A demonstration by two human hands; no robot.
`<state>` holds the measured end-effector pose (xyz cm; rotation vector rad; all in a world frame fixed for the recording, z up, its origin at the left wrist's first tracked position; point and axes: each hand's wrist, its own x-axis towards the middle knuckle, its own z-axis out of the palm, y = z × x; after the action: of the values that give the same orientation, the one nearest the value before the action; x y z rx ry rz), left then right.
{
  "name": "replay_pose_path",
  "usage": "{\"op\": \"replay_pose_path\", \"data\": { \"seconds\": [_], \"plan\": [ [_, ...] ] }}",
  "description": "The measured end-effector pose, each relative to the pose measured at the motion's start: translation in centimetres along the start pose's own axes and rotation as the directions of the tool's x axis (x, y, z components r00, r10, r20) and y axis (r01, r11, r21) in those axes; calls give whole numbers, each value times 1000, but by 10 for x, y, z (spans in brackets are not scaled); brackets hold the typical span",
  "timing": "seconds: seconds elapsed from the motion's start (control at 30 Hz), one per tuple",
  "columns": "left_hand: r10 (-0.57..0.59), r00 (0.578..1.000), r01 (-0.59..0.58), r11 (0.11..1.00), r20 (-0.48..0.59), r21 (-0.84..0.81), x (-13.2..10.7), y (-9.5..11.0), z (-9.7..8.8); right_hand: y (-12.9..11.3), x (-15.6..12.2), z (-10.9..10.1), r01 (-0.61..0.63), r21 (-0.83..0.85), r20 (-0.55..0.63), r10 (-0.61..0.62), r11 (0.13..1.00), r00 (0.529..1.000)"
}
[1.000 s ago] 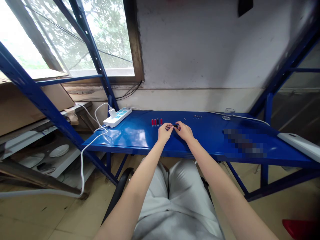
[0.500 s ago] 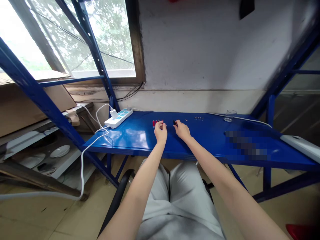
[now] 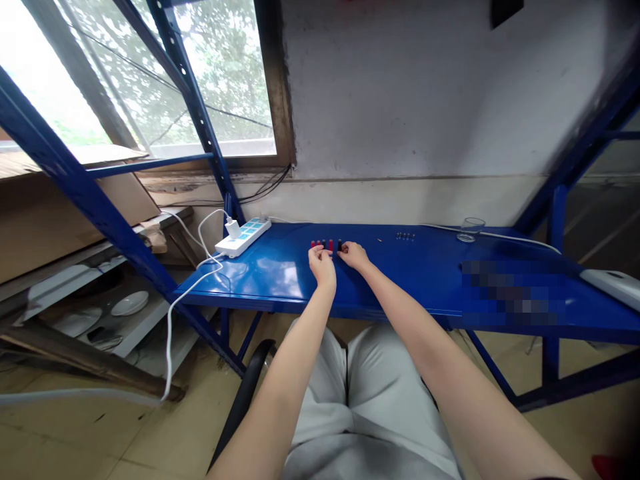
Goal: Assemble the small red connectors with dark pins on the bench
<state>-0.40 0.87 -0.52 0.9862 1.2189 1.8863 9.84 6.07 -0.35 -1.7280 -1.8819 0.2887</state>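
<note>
A row of small red and black cylinders runs across the blue table. My left hand is at the near side of the row, fingers curled and drawn together; whether anything small is between them is hidden. Just right of its fingertips stands a red cylinder. At the row's right end, my right hand pinches a black cylinder at the table surface. More red cylinders show behind my left fingers, partly covered.
Several tiny metal pieces lie right of my hands, with a small sliver nearer. Farther right are a clear glass dish and a blurred-out dark item. A white power strip with a cable lies left.
My right hand has brought the black cylinder leftward, closer to the red one. My left fingers have shifted left, leaving that red cylinder standing in view. The camera view has turned slightly.
</note>
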Motion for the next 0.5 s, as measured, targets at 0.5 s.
{"op": "replay_pose_path", "data": {
  "seconds": [0.5],
  "plan": [
    [-1, 1000, 1, 998, 0, 57, -2, 3, -1, 2, -10, -24, -33, -91, 60, 38, 995, 997]
  ]
}}
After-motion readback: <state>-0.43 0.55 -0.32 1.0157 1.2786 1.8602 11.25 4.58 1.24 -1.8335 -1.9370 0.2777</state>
